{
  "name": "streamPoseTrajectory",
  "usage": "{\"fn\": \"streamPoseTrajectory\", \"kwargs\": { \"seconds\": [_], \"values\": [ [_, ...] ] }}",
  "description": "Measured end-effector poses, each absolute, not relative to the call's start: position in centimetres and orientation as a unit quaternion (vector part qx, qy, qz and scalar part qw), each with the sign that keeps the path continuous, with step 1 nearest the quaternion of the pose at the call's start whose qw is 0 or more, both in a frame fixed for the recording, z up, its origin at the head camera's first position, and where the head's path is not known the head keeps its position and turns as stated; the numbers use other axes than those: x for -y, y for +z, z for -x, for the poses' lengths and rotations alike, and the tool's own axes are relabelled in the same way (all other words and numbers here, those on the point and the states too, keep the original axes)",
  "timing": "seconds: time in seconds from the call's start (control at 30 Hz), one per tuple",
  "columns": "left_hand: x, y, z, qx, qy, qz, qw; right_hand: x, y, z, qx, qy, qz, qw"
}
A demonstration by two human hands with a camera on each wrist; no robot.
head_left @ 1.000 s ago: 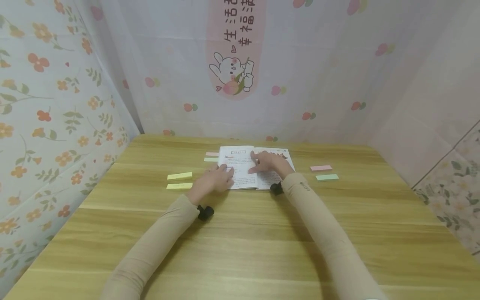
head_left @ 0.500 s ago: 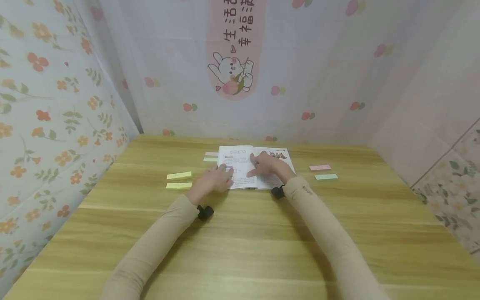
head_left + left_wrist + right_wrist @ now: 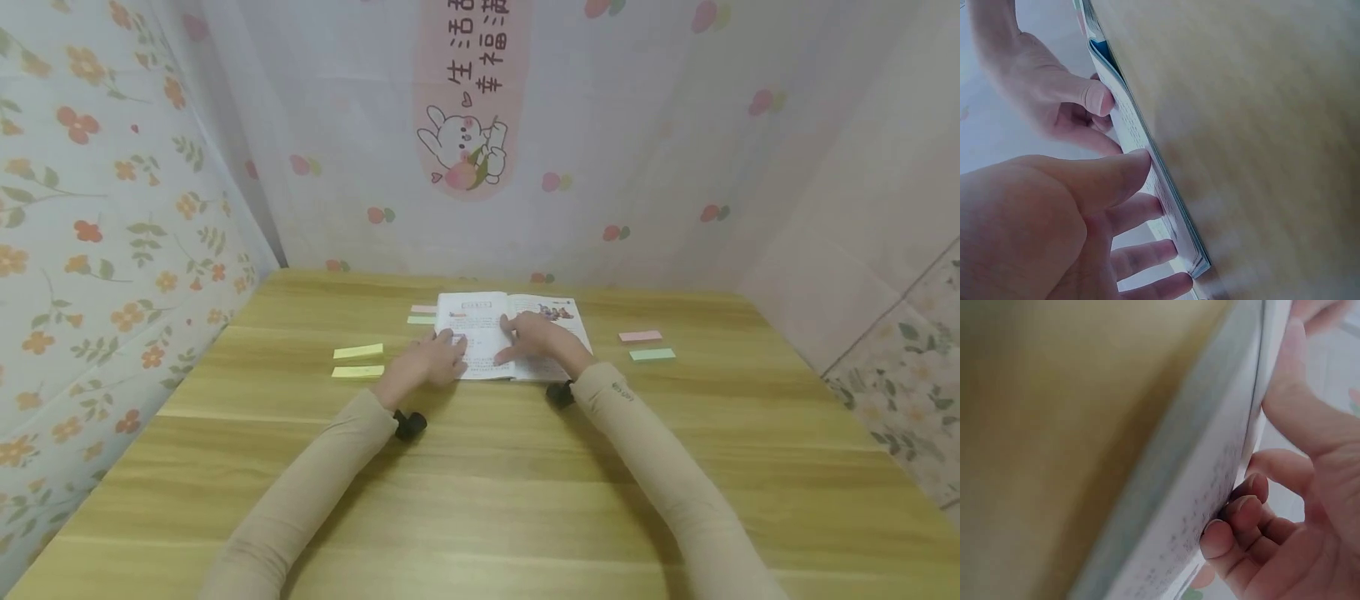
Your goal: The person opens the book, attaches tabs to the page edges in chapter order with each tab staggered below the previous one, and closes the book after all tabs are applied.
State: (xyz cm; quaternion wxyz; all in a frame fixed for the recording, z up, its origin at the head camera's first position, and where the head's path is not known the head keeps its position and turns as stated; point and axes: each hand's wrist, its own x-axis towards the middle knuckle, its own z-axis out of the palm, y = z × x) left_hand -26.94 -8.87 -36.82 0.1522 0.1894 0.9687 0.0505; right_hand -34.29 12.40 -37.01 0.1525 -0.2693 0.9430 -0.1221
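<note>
An open book lies toward the back of the table, printed text on its left page and a colored picture at the top of the right page. My left hand rests on the left page with its fingers spread; the left wrist view shows the left hand's fingertips on the paper. Across the inner part of the pages, near the fold, lies my right hand. Its thumb and forefinger stretch to the paper, while the other fingers bend against the right page in the right wrist view.
Two yellow paper strips lie left of the book. Pink and green strips show at its upper left edge. Another pink strip and green strip lie to the right. A printed curtain hangs behind the table.
My right hand has shifted slightly down the pages toward me, uncovering more of the picture on the right page. The left hand has stayed in place.
</note>
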Motion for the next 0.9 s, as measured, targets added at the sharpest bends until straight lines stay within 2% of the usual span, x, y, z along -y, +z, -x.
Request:
{"fn": "streamPoseTrajectory", "kwargs": {
  "seconds": [0.1,0.33,0.63,0.9],
  "values": [
    [8.9,-36.9,27.0,-0.968,0.049,-0.190,0.154,-12.4,-37.0,33.7,-0.942,-0.127,0.277,0.143],
    [9.0,-37.2,27.1,-0.967,0.049,-0.194,0.156,-13.5,-37.0,33.8,-0.929,-0.123,0.291,0.193],
    [9.1,-36.5,27.1,-0.968,0.048,-0.192,0.154,-12.9,-36.9,32.9,-0.937,-0.157,0.275,0.147],
    [9.1,-36.7,27.1,-0.967,0.048,-0.194,0.155,-13.3,-36.4,32.6,-0.932,-0.122,0.299,0.162]
  ]
}}
